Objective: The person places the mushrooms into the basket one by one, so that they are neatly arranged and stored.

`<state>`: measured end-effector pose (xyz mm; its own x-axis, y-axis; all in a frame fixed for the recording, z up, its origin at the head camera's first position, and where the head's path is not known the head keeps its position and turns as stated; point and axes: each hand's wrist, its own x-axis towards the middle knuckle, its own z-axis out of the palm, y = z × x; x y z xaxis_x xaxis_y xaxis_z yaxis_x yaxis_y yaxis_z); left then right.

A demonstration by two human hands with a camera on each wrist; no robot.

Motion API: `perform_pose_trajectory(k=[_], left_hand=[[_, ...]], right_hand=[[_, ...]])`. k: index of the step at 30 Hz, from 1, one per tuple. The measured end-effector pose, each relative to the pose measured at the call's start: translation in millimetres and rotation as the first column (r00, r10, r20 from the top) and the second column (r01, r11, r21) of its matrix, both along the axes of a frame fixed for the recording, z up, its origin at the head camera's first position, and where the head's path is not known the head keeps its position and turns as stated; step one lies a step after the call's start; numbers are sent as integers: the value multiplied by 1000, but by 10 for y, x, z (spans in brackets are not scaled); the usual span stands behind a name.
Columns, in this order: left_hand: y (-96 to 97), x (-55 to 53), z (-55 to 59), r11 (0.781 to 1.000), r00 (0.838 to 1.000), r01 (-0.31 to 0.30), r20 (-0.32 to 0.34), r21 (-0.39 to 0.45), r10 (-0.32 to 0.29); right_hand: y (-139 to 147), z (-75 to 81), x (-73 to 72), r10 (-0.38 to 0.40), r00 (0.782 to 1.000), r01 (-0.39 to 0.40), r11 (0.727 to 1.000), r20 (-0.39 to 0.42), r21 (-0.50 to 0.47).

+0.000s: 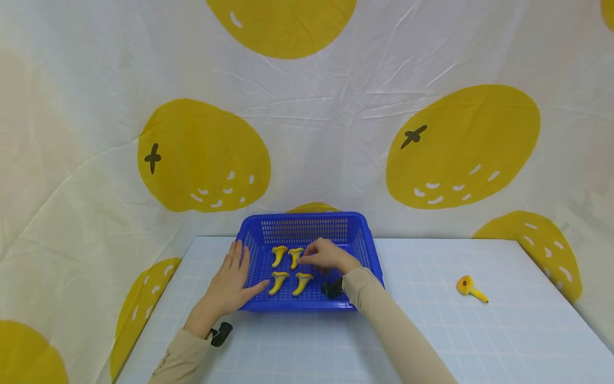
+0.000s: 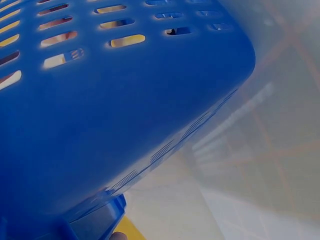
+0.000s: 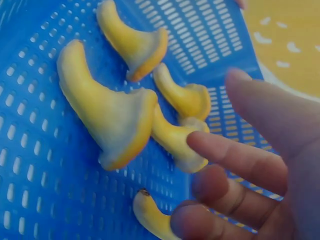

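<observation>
Several yellow chanterelle mushrooms (image 1: 301,284) lie in a blue plastic basket (image 1: 307,306), the ones seen in the head view set in two rows. My right hand (image 1: 331,255) is over the basket's right half, its fingertips at the back-row mushroom (image 1: 294,258). In the right wrist view, the thumb stands apart from the index finger and nothing is pinched between them. Another mushroom (image 3: 154,216) shows there, partly hidden behind the lower fingers. My left hand (image 1: 229,285) rests along the basket's left rim with straight fingers; the left wrist view shows mostly the basket's outer wall (image 2: 125,105).
One more yellow mushroom (image 1: 471,289) lies on the light checked tabletop (image 1: 422,320), well right of the basket. Behind the table hangs a white cloth (image 1: 331,149) printed with big yellow fruit. Each wrist wears a dark device (image 1: 221,334).
</observation>
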<state>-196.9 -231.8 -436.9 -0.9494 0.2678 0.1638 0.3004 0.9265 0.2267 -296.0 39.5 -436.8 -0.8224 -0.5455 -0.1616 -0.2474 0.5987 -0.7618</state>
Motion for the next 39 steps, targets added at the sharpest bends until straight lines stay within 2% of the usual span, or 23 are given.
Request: perform_pose_trajectory(k=[10, 19, 24, 29, 35, 39], left_hand=[[3, 6, 14, 1000, 1000, -5, 13, 16, 5], [-15, -34, 13, 1000, 1000, 6, 6, 8, -6], [-12, -44, 5, 1000, 1000, 21, 14, 2, -21], [-14, -24, 2, 1000, 1000, 20, 14, -4, -20], [-15, -22, -1, 1000, 1000, 22, -4, -8, -22], [-8, -18, 2, 1000, 1000, 20, -7, -4, -20]], right_hand=[[6, 20, -35, -77, 993, 69, 994, -94, -80], [10, 111, 64, -114, 987, 95, 983, -117, -154], [79, 146, 88, -143, 983, 114, 966, -111, -234], [198, 276, 153, -157, 981, 114, 943, -115, -312], [353, 499, 282, -164, 977, 105, 926, -137, -361], [490, 590, 354, -173, 973, 98, 910, -154, -404]])
